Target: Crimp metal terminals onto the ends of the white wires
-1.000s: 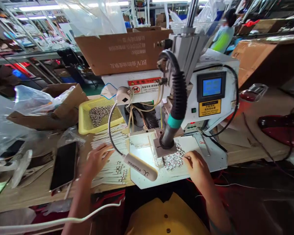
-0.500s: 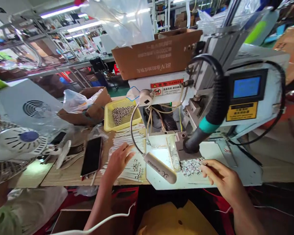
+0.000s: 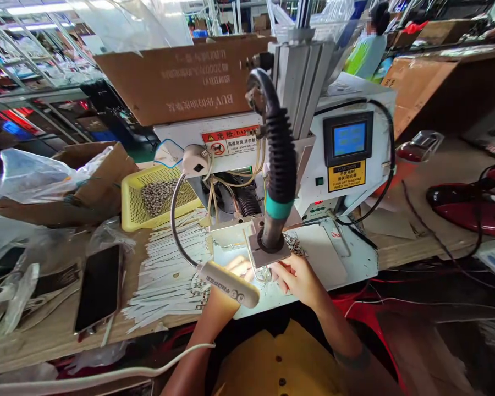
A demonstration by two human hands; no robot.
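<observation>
Both hands meet under the square metal head (image 3: 268,254) of a bench machine (image 3: 309,203). My left hand (image 3: 236,268) is partly covered by a lamp (image 3: 230,283) on a bent neck; its fingers are curled at the left of the head, and what they hold is hidden. At the head's right front corner, my right hand (image 3: 297,279) has thumb and fingers pinched together on something too small to make out. Small metal pieces (image 3: 292,242) lie behind the right hand. Many white flat strips (image 3: 160,269) with small metal ends are spread left of the machine.
A yellow basket (image 3: 134,203) of small metal parts stands behind the strips. A black phone (image 3: 98,289) and an open carton (image 3: 94,192) are at the left. A thick black hose (image 3: 279,154) rises from the head. A red device (image 3: 457,209) sits at the right.
My view has swung to the right. The left hand has moved from over the white strips to the machine head, and the right hand has come in closer beside it.
</observation>
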